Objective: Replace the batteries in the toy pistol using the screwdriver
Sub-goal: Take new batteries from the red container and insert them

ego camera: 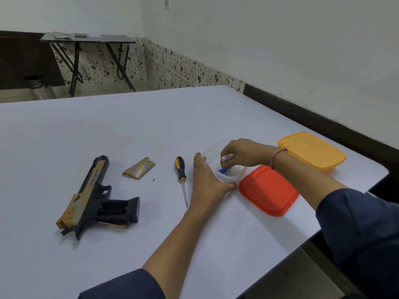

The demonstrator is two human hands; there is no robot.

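Note:
The black and gold toy pistol (97, 199) lies on its side at the left of the white table, its battery bay in the grip uncovered. Its gold cover plate (139, 168) and a tiny screw (153, 180) lie beside it. The yellow-and-black screwdriver (181, 175) rests on the table, tip pointing toward me. My left hand (205, 180) holds the near wall of a clear plastic box (224, 179). My right hand (239, 153) hovers over that box and pinches silver batteries (227, 157). Something blue (224, 170) lies inside the box.
A red lid (268, 189) lies just right of the clear box. A closed yellow container (312, 152) stands near the table's right edge (384, 175). A folding table (88, 39) stands far back on the floor.

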